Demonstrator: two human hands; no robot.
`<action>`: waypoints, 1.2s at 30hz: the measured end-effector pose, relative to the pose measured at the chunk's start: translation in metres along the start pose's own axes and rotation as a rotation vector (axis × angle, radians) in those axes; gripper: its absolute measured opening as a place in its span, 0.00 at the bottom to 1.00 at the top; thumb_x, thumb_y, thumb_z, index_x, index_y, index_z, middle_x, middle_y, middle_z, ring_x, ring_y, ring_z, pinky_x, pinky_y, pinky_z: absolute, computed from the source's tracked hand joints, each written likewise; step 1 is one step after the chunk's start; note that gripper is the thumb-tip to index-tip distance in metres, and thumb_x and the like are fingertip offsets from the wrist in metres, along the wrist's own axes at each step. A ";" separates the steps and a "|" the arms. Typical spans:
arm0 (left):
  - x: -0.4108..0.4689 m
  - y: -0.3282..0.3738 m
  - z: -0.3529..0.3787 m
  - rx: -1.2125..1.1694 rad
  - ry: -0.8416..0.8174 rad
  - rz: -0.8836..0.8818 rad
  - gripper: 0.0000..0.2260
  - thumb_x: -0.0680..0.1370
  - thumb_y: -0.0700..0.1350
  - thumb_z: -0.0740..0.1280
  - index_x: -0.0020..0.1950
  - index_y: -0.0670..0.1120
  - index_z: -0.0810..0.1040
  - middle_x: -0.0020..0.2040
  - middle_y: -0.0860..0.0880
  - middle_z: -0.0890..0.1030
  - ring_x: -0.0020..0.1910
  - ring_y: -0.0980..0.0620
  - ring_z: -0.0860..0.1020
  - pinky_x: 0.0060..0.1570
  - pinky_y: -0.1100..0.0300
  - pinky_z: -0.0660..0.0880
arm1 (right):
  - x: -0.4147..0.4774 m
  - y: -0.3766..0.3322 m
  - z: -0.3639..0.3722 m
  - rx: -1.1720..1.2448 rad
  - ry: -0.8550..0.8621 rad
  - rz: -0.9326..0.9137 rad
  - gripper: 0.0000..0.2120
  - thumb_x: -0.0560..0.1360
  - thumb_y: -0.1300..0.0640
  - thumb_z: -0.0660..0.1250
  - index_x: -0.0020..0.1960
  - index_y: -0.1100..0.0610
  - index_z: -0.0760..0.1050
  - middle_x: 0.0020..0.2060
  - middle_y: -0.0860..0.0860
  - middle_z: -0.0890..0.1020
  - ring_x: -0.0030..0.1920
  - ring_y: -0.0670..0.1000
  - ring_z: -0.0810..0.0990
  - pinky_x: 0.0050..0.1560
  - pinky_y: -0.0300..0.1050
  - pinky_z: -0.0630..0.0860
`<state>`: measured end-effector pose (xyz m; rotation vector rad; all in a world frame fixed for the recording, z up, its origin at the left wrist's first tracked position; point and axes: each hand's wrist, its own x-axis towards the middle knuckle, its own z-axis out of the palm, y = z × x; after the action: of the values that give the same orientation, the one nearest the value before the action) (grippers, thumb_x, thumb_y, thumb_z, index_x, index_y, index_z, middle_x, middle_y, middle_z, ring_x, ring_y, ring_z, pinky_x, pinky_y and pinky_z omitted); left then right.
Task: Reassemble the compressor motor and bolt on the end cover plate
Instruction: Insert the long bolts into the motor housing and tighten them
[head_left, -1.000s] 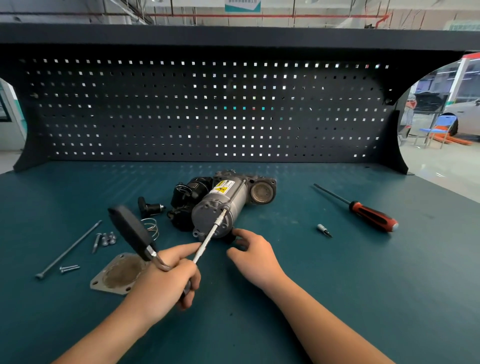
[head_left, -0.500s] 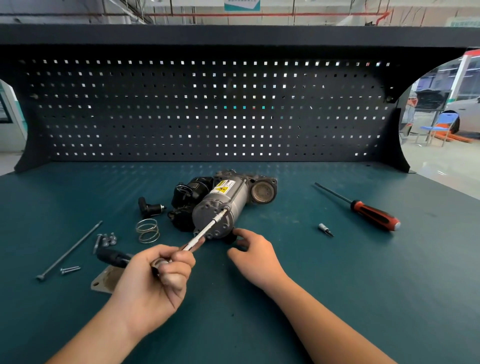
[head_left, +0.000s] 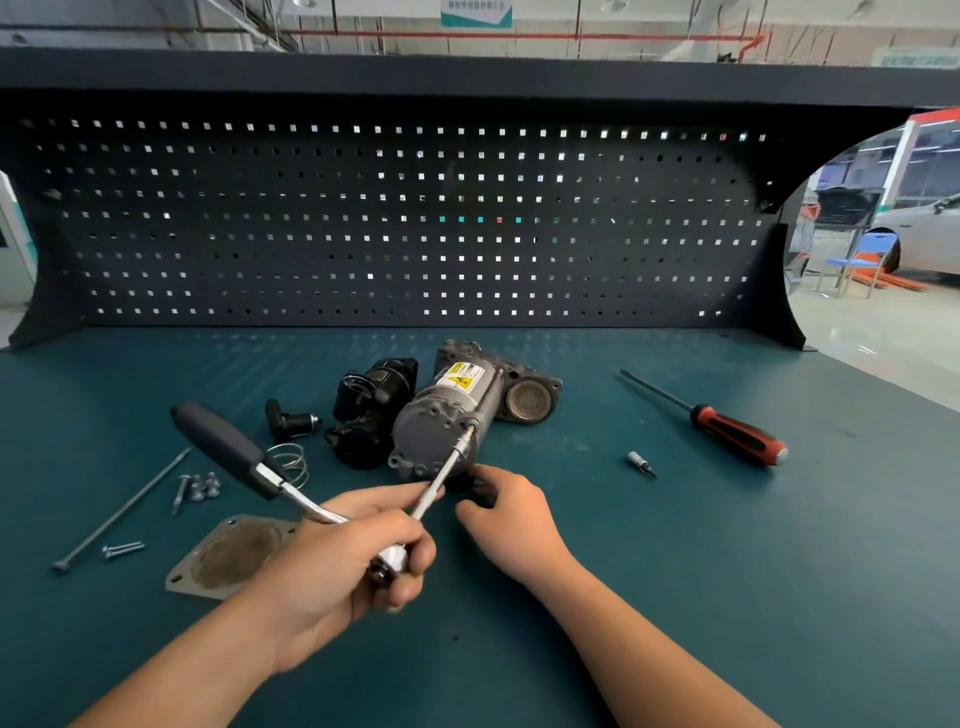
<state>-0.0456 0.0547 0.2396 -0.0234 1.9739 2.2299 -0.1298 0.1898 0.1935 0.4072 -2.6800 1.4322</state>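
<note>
The grey compressor motor (head_left: 447, 415) lies on its side mid-bench, a yellow warning label on top. My left hand (head_left: 343, 556) grips the head of a ratchet wrench (head_left: 228, 447); its black handle points up to the left. The ratchet's extension bar (head_left: 447, 467) runs from my hand to a bolt on the motor's near end face. My right hand (head_left: 506, 514) rests with curled fingers against the motor's lower near edge. The metal end cover plate (head_left: 228, 558) lies flat on the bench, left of my left hand.
A black compressor part (head_left: 371, 410), a small black fitting (head_left: 288, 418) and a wire spring (head_left: 291, 460) sit left of the motor. A long bolt (head_left: 122, 512) and several screws (head_left: 197, 488) lie far left. A red-handled screwdriver (head_left: 727, 428) and a bit (head_left: 641, 462) lie right. Pegboard (head_left: 405, 218) closes the back.
The ratchet handle dropped low to the left half a second ago and now is swung back up to the left. My right hand has stayed at the motor.
</note>
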 end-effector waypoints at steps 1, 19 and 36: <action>0.000 0.000 0.002 0.005 0.011 0.007 0.13 0.72 0.32 0.64 0.51 0.43 0.81 0.27 0.44 0.71 0.20 0.51 0.65 0.20 0.64 0.63 | 0.001 0.001 0.000 0.008 0.004 0.002 0.13 0.72 0.61 0.62 0.56 0.58 0.76 0.48 0.54 0.82 0.51 0.53 0.78 0.51 0.44 0.73; 0.001 0.028 0.001 1.308 0.126 0.203 0.09 0.75 0.44 0.57 0.52 0.52 0.72 0.31 0.51 0.71 0.27 0.54 0.70 0.28 0.62 0.64 | 0.011 0.013 -0.003 0.020 0.045 -0.159 0.40 0.73 0.60 0.66 0.75 0.39 0.47 0.76 0.42 0.48 0.73 0.41 0.52 0.51 0.21 0.53; -0.002 0.002 -0.016 -0.338 -0.003 -0.112 0.19 0.64 0.34 0.65 0.55 0.37 0.79 0.26 0.46 0.69 0.17 0.54 0.64 0.18 0.66 0.65 | 0.013 0.002 0.003 -0.216 0.037 -0.267 0.39 0.72 0.62 0.62 0.75 0.40 0.49 0.76 0.41 0.42 0.76 0.48 0.43 0.72 0.51 0.56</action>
<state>-0.0454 0.0385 0.2403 -0.1671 1.5296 2.4554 -0.1427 0.1856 0.1928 0.6807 -2.5934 1.0563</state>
